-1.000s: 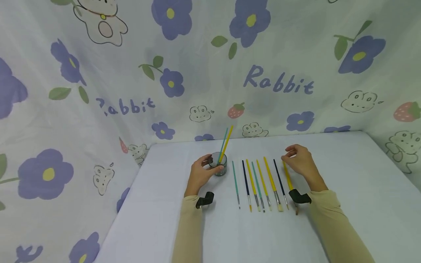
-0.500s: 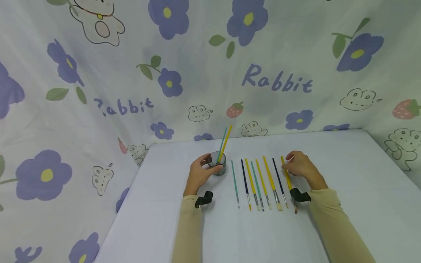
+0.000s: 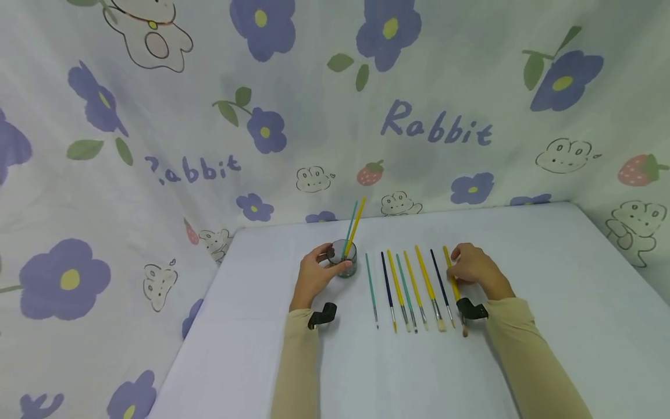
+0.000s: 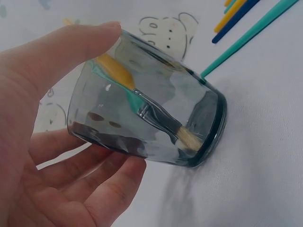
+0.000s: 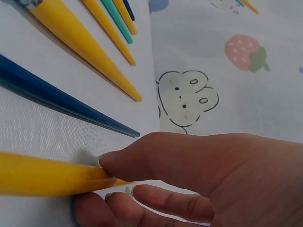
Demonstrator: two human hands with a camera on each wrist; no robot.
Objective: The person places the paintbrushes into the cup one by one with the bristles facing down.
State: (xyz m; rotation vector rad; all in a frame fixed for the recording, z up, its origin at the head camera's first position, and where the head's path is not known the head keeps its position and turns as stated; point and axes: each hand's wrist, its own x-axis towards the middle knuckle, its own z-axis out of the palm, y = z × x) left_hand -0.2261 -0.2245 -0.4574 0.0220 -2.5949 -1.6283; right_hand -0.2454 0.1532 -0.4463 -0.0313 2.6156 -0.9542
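Observation:
My left hand (image 3: 313,274) grips a clear grey glass cup (image 3: 349,269), thumb at the near rim and fingers behind. A teal paintbrush (image 3: 352,216) and a yellow paintbrush (image 3: 359,213) lean in it, handles up. In the left wrist view pale bristles (image 4: 190,139) rest near the cup's base. My right hand (image 3: 477,269) pinches a thicker yellow paintbrush (image 5: 47,174) between thumb and fingers on its upper handle. That brush lies at the right end of the row, its brown bristles (image 3: 464,331) toward me, its lower part partly behind the black wrist strap.
Several paintbrushes lie side by side between the hands, including a teal one (image 3: 371,285) nearest the cup, a wide yellow one (image 3: 426,276) and a dark blue one (image 3: 439,276). A patterned curtain (image 3: 314,116) hangs behind the white table (image 3: 377,384).
My right hand has come down onto the rightmost yellow paintbrush, its fingers closing round the handle. The left hand stays on the cup. The head view has shifted slightly.

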